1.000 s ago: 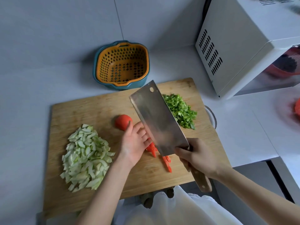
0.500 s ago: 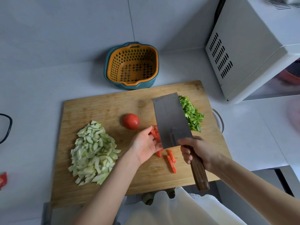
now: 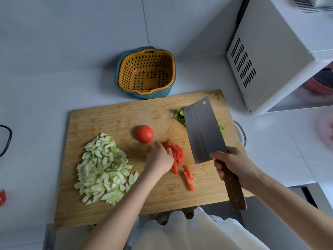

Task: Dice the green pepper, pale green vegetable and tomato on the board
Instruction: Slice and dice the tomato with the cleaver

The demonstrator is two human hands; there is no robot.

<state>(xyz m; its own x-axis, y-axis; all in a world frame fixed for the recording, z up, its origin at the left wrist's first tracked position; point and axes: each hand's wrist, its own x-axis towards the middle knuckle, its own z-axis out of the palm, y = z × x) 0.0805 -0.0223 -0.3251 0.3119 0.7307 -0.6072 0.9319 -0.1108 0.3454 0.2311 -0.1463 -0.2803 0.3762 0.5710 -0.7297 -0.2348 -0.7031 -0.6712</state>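
Note:
A wooden cutting board (image 3: 111, 116) carries a heap of cut pale green vegetable (image 3: 103, 168) at its left. A tomato half (image 3: 144, 133) lies cut side down near the middle. Red tomato strips (image 3: 177, 155) lie beside it, with a few more strips (image 3: 188, 178) nearer me. My left hand (image 3: 159, 157) rests against the left side of the strips. My right hand (image 3: 232, 164) grips the wooden handle of a cleaver (image 3: 203, 130), whose blade is lifted flat above the board. The blade hides most of the diced green pepper (image 3: 179, 115).
An orange strainer in a teal basin (image 3: 146, 73) stands behind the board. A white microwave (image 3: 270, 56) sits at the right. The rim of a glass bowl (image 3: 240, 132) shows past the board's right edge. A dark-rimmed object (image 3: 5, 139) lies at the far left.
The cleaver has lifted off the tomato strips and swung right over the green pepper. My left hand has slid to the left side of the strips. The camera has shifted.

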